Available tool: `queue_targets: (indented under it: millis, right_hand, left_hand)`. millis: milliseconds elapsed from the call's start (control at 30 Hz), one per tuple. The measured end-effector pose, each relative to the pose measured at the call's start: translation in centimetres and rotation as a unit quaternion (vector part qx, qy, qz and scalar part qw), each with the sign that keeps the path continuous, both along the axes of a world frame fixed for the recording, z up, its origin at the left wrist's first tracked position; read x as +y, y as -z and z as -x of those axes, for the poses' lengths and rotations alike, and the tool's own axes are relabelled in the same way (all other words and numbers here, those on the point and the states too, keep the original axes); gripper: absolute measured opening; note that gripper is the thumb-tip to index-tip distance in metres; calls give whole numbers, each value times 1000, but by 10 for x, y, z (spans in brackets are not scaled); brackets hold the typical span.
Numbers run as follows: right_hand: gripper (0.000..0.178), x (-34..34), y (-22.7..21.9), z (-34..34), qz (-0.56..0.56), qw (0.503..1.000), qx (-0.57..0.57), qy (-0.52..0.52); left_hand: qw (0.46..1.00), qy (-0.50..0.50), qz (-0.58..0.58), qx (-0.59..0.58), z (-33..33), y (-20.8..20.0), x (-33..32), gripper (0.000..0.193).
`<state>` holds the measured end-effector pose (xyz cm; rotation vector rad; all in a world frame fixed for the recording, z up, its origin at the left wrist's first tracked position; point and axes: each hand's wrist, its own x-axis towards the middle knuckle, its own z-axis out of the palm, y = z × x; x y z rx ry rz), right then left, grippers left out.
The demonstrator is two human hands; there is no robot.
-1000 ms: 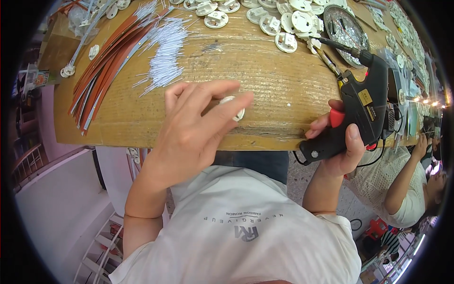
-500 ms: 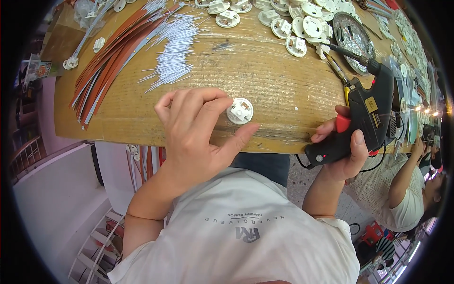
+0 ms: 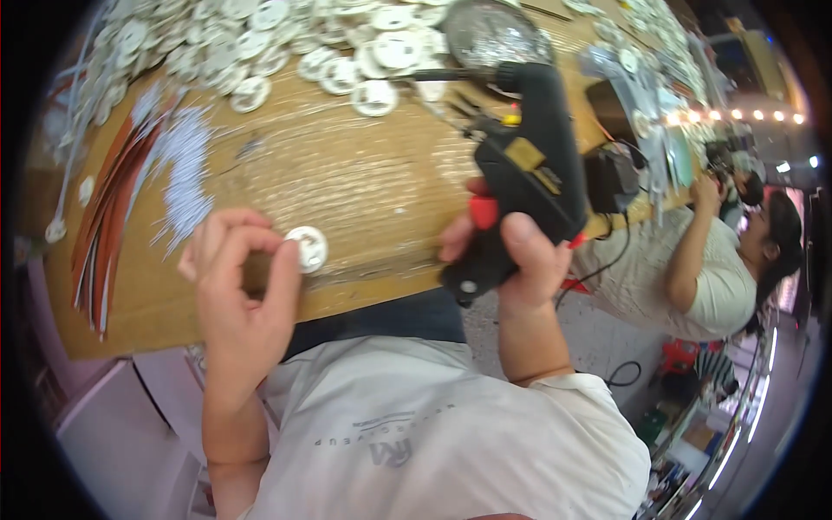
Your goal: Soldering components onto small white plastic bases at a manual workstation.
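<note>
My left hand (image 3: 238,290) is closed in a pinch, thumb and forefinger meeting at the left edge of a small round white plastic part (image 3: 307,250) near the table's front edge. Motion blur softens the part's details, and the fingers cover its left edge. My right hand (image 3: 520,256) is wrapped round the handle of a black soldering gun (image 3: 537,156) with a red trigger, a finger at that trigger. The gun's thin tip points left, over the far side of the table.
Bundled brown and grey strips (image 3: 117,208) and a stack of thin white wires (image 3: 186,173) lie at the left. Piled white round parts (image 3: 251,43) line the back, beside a dark round dish (image 3: 498,39). Yellow-handled pliers (image 3: 481,117) lie behind the gun. Another person (image 3: 685,269) sits at the right.
My view has swung, showing more of the back pile. My left thumb has moved from the part's lower right to its left edge, closing against the forefinger. The soldering gun stays in my right hand.
</note>
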<state>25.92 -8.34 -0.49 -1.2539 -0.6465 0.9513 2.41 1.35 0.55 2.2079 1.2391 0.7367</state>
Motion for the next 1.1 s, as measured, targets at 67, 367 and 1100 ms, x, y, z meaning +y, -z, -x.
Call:
queue_targets:
  millis: [67, 367, 1100]
  right_hand:
    - [57, -2, -4, -3, 3, 1000, -6, 14]
    - [33, -10, 6, -15, -56, 996, 41, -53]
    - [21, 3, 22, -15, -111, 990, 10, -89]
  left_hand:
    - [1000, 6, 21, 8, -2, -1, 6, 10]
    - [998, 45, 42, 2, -12, -10, 4, 7]
    - [992, 76, 69, -80, 9, 28, 16, 10]
